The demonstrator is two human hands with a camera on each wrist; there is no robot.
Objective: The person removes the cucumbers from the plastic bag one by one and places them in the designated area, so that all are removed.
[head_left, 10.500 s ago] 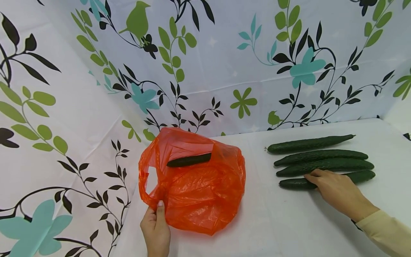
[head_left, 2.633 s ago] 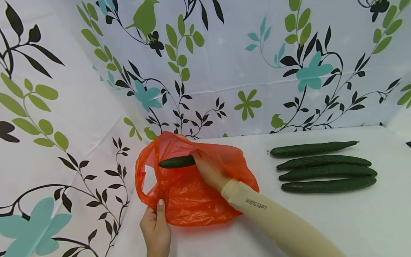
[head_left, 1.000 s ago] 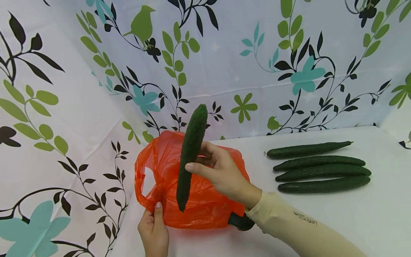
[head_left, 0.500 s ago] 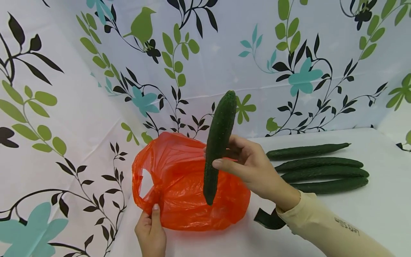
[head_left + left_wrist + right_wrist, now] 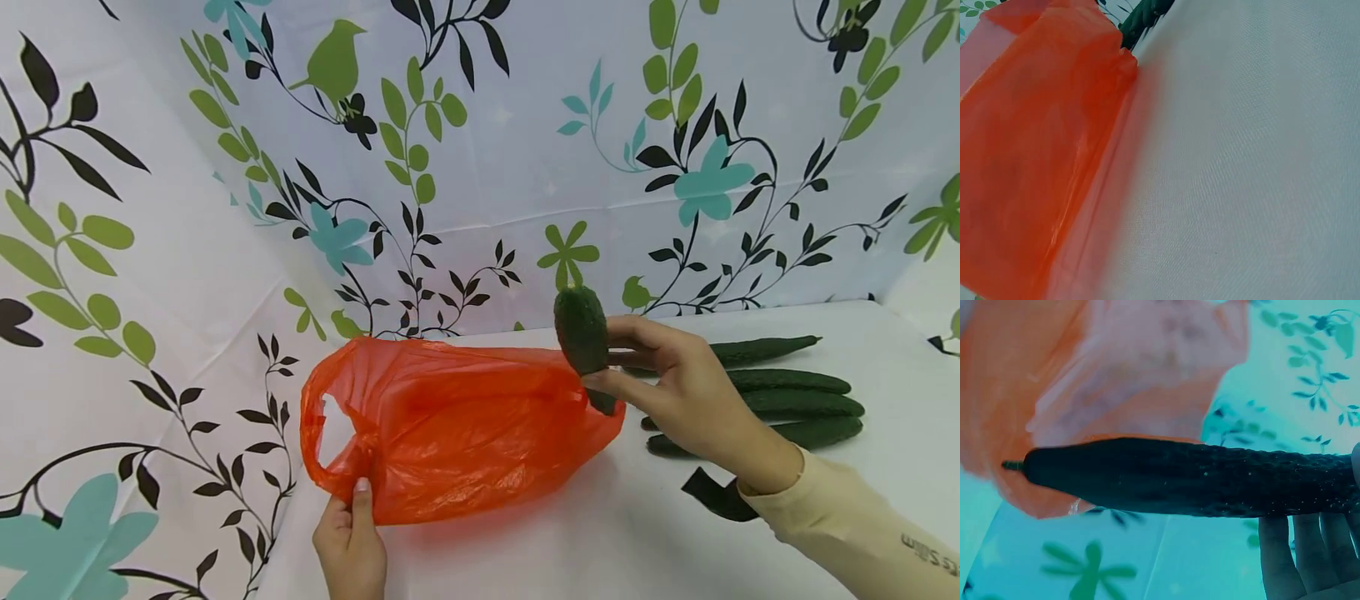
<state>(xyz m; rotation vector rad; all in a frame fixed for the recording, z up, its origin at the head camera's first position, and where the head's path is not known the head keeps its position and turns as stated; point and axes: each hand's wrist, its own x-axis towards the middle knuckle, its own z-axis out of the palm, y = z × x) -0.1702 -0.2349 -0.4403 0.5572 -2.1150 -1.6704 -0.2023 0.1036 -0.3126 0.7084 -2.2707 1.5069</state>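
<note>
In the head view my left hand [image 5: 351,546] pinches the handle side of an orange plastic bag [image 5: 472,433], thumb on top. The bag lies sideways, its right corner reaching up to the cucumber [image 5: 581,329] that my right hand [image 5: 690,400] grips between thumb and fingers. That cucumber is raised off the table, foreshortened, its lower end in front of the bag's corner; whether they touch I cannot tell. In the right wrist view the cucumber [image 5: 1166,478] runs sideways with its stem to the left, the bag [image 5: 1085,381] behind it. The left wrist view shows the bag [image 5: 1035,150] but no hand.
Several more cucumbers [image 5: 813,404] lie side by side at the right of the white-covered table [image 5: 525,558], partly hidden behind my right hand. A dark strap [image 5: 712,496] shows under the right wrist. Patterned cloth [image 5: 487,150] hangs at the back and left.
The cucumber that lay in the bag's mouth was gripped by my right hand, lifted out and carried right. The bag's top has sunk and its right end stretched rightward. My left hand keeps its hold.
</note>
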